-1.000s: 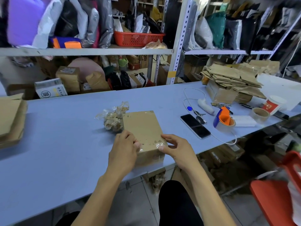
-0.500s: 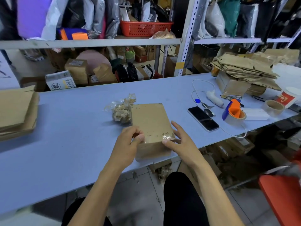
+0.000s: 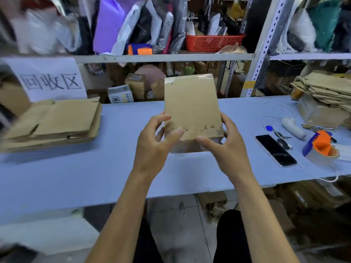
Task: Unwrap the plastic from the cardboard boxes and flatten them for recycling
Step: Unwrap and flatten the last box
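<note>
Cardboard box: brown cardboard box [image 3: 190, 109] with clear plastic film over its top edge, held upright above the blue table [image 3: 95, 177], broad face toward the camera.
Left hand: left hand [image 3: 153, 147] grips the box's lower left corner; thumb lies on the front face near the bottom, fingers curl round the left edge.
Right hand: right hand [image 3: 226, 145] grips the lower right corner; thumb presses the front near the torn bottom strip, fingers wrap round the right edge.
Box relative to grip: both hands hold the bottom portion only; most of the box rises clear above them.
Flattened cardboard: stack of flattened boxes [image 3: 55, 122] lies on the table to the left, well apart from the hands.
Right side of table: black phone [image 3: 275, 149] lies flat; tape dispenser [image 3: 321, 147] with orange handle stands just beside it; a further pile of flattened cardboard [image 3: 326, 92] sits at the far right.
Sign: white paper sign [image 3: 49, 80] with handwritten characters hangs behind the left stack.
</note>
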